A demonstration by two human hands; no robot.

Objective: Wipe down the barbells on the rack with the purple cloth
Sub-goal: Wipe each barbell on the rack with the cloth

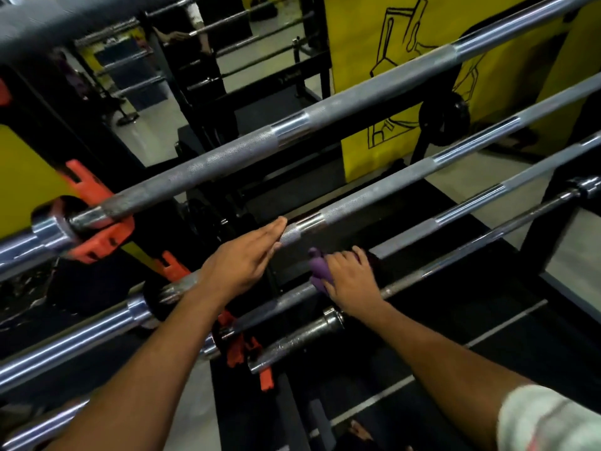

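Several steel barbells lie across a black rack, slanting up to the right. My left hand [244,258] rests with straight fingers on the second barbell [374,196], just left of a smooth ring in its knurling. My right hand [349,281] grips the purple cloth [317,268] wrapped around the third barbell [455,216], lower and nearer to me. The cloth bulges out on the left side of that hand. A top barbell [247,151] runs above both hands.
Orange rack hooks [97,236] hold the barbell ends at left. A short chrome bar [302,336] lies below my right wrist. A thin dark bar [487,242] runs lower right. Yellow wall panels [364,43] and a mirror stand behind the rack.
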